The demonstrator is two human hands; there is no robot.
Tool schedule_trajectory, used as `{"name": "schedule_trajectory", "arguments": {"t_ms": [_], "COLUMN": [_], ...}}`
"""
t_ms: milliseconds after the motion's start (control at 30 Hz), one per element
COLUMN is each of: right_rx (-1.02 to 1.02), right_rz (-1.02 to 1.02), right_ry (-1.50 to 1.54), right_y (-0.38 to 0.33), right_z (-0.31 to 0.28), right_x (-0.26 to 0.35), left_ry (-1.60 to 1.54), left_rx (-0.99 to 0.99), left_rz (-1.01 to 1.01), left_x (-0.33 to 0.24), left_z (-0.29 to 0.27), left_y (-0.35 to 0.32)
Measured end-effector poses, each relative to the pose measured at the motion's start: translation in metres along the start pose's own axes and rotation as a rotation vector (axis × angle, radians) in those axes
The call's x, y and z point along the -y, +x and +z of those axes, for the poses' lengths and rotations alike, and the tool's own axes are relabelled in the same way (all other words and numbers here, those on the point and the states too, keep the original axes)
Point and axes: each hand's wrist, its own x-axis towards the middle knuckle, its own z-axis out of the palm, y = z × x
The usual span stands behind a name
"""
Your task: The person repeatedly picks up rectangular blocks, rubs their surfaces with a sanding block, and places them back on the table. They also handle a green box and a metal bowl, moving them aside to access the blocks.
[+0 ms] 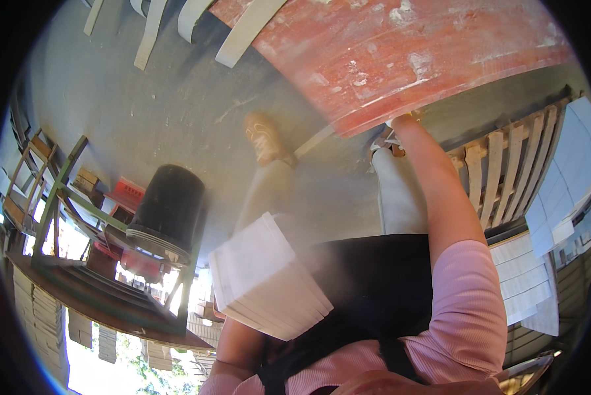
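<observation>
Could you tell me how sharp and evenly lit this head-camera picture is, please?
In the head view, the stack of white sheets on the left arm is motion-blurred, the lower left corner burns out in daylight, the red table edge bends with fisheye distortion, and the right hand stays fairly sharp.

Right arm outstretched, right hand [401, 120] mostly hidden; left hand unseen.
</observation>
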Motion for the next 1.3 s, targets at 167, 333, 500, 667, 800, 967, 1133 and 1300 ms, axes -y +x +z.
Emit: {"name": "schedule_trajectory", "arguments": {"t_ms": [167, 333, 500, 667, 800, 967, 1133, 1300], "right_rx": [0.133, 0.231, 0.383, 0.207, 0.026, -0.202, -0.363, -0.472], "right_rz": [-0.054, -0.455, -0.310, -0.339, -0.365, -0.496, -0.662, -0.611], "right_ry": [-0.157, -0.543, -0.464, -0.479, -0.535, -0.670, -0.707, -0.879], "right_y": [-0.024, -0.136, -0.267, -0.389, -0.462, -0.505, -0.463, -0.351], "right_z": [-0.014, -0.082, -0.217, -0.359, -0.446, -0.518, -0.560, -0.621], "right_x": [-0.003, -0.015, 0.005, 0.066, 0.121, 0.183, 0.223, 0.243], "left_ry": [0.059, 0.420, 0.836, 0.015, 0.223, -0.200, -0.261, -0.275], "left_rx": [0.033, -0.086, -0.296, 0.025, 0.162, 0.352, 0.261, 0.269], "left_rz": [0.023, 0.057, 0.157, 0.027, 0.160, 0.208, 0.436, 0.699], "left_x": [-0.005, 0.013, 0.043, 0.028, -0.011, -0.047, -0.057, -0.029], "left_z": [0.017, 0.002, -0.041, -0.023, 0.028, 0.060, 0.036, 0.040], "left_y": [-0.001, -0.025, -0.066, -0.131, -0.184, -0.245, -0.302, -0.351]}}
